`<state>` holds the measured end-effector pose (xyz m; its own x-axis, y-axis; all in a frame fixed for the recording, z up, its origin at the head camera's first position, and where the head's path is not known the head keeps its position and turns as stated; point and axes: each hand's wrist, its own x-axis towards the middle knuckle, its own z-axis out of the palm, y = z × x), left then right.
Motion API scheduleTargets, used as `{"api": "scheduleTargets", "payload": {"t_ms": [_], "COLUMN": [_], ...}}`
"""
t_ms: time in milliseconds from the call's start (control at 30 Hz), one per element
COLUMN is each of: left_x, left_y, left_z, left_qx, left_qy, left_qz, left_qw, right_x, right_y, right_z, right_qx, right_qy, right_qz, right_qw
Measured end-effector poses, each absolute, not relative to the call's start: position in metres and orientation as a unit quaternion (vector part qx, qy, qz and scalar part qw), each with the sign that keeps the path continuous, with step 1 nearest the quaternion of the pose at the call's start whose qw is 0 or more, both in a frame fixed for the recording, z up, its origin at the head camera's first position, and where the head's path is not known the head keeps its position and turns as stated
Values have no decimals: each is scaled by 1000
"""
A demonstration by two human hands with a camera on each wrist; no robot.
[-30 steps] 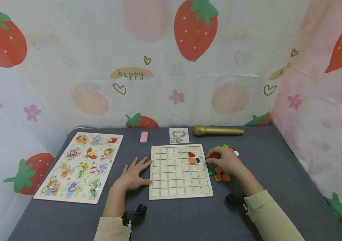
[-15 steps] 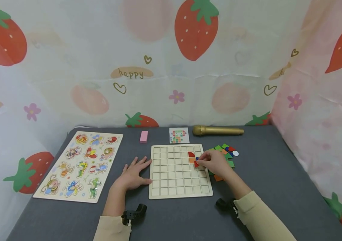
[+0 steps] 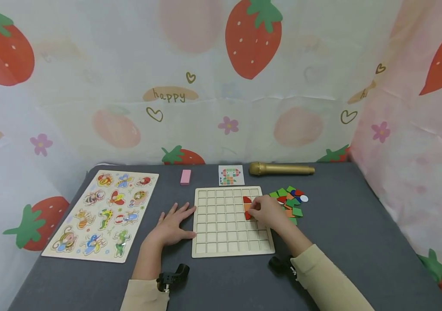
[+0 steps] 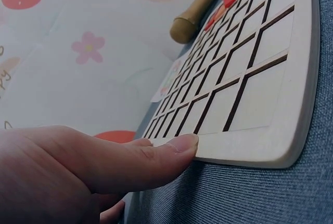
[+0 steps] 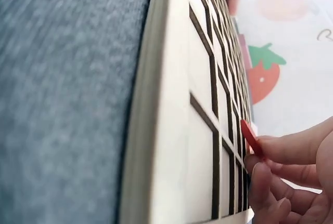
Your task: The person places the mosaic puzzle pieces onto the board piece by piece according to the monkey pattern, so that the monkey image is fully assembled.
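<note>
A wooden grid board [image 3: 217,237] lies on the table with a red curved tile [image 3: 247,199] and an orange square tile [image 3: 247,207] in its cells. My right hand [image 3: 269,211] pinches a red tile [image 5: 251,138] between thumb and fingers, just below the orange one. The right wrist view shows this tile tilted against the grid. My fingers cover the spot of the blue tile. With fingers spread, my left hand [image 3: 171,226] rests at the board's left edge; in the left wrist view its thumb [image 4: 182,146] touches the rim.
Loose green, orange, red, blue and white tiles [image 3: 290,203] lie right of the board. Behind it are a pattern card [image 3: 231,175], a gold microphone [image 3: 281,169] and a pink block [image 3: 186,177]. An insect puzzle board [image 3: 102,216] lies at the left.
My right hand has picked a red tile from the loose pile and carried it left over the grid to below the orange tile. My left hand has stayed in place.
</note>
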<state>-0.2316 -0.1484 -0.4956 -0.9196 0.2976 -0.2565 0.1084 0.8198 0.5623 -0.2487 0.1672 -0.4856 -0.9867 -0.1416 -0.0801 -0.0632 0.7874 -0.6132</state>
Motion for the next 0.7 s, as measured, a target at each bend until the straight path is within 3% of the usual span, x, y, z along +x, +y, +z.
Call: {"api": "scheduleTargets", "payload": {"t_ms": [700], "left_x": [-227], "left_y": [-148], "left_z": [-493], "left_qx": [110], "left_qy": [939], "left_qz": [282], "left_qw": [160], "right_x": [-249], "right_y": [165], "right_z": [-485], "right_qx": [-16], "right_qy": [943], "right_qz": [-325], "right_qw": [67]}}
